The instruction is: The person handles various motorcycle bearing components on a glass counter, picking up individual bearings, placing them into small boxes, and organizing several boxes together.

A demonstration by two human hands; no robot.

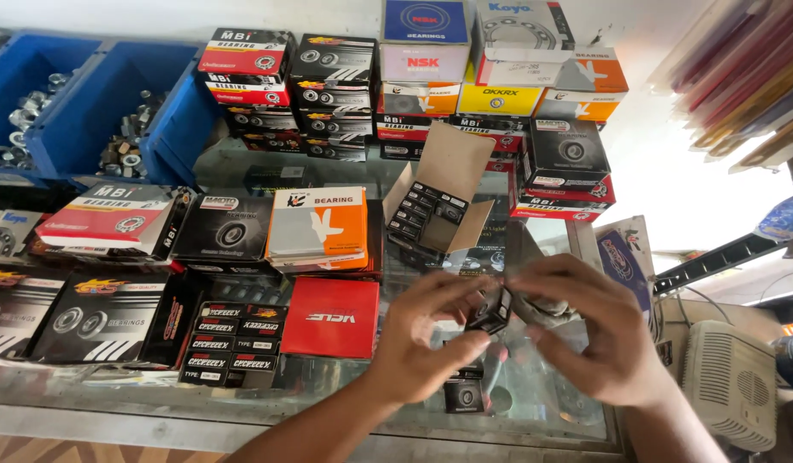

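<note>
My left hand [422, 336] and my right hand [595, 330] meet over a glass counter [328, 386], both gripping one small black box [491, 310] between the fingertips. Behind them stands an open cardboard carton [438, 199] with several small black boxes packed inside. Another small black box [463, 396] lies on the glass below my left hand. My fingers hide part of the held box.
Stacks of coloured bearing boxes [328, 90] line the back. An orange and grey box [319, 227], a red box [332, 317] and a block of small black boxes [234, 339] lie left. Blue bins [88, 111] hold nuts. A white device [731, 381] sits right.
</note>
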